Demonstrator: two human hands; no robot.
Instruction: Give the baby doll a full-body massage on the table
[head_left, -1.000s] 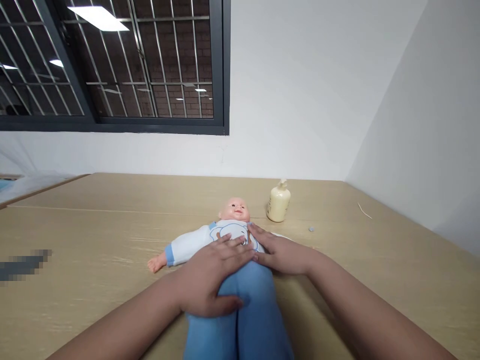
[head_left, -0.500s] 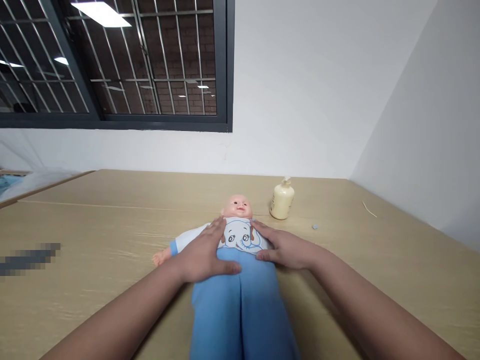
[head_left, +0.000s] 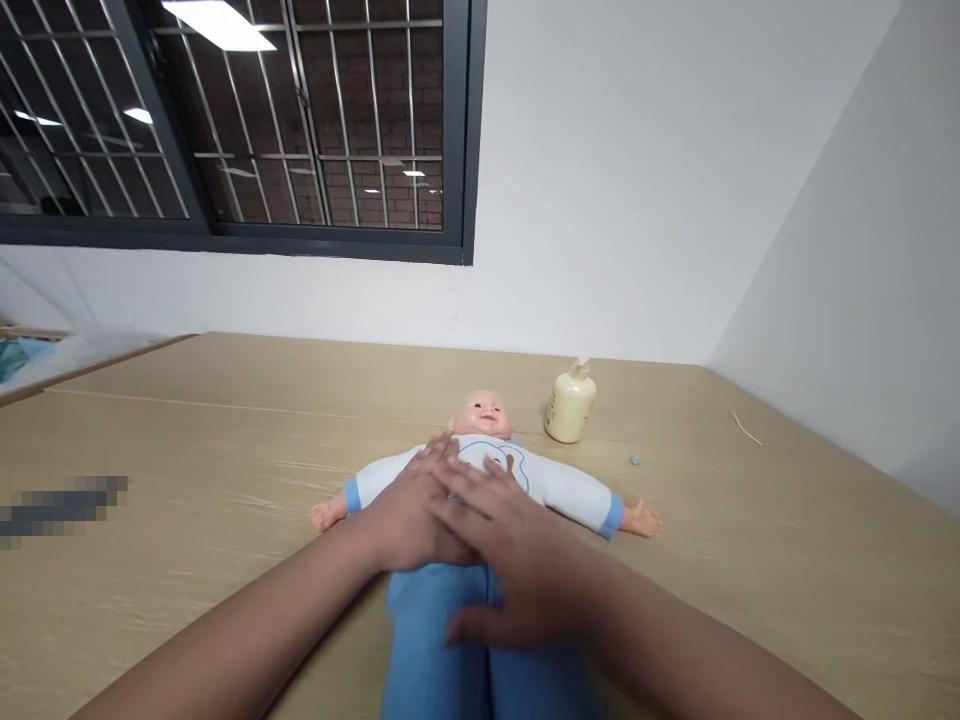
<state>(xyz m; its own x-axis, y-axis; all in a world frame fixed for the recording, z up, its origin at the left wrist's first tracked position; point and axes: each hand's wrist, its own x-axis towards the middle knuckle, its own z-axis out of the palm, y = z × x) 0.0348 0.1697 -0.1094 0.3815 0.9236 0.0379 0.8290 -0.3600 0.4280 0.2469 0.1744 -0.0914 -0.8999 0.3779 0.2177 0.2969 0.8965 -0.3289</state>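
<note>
Beneath the two hands lies the baby doll (head_left: 480, 442), face up, its blue trousers (head_left: 439, 625) nearest us! Right hand (head_left: 517, 550), a little blurred, fingers spread wide, crosses over the fingers of the left hand (head_left: 416, 515); whether they touch, I can't tell. The left lies flat on the doll's front, opened out, clasping nothing. Just beyond the fingertips, the doll's head; farther right of them, a cream pump bottle (head_left: 571, 408) upright on the table (head_left: 225, 450); farthest, the barred window (head_left: 322, 130).
</note>
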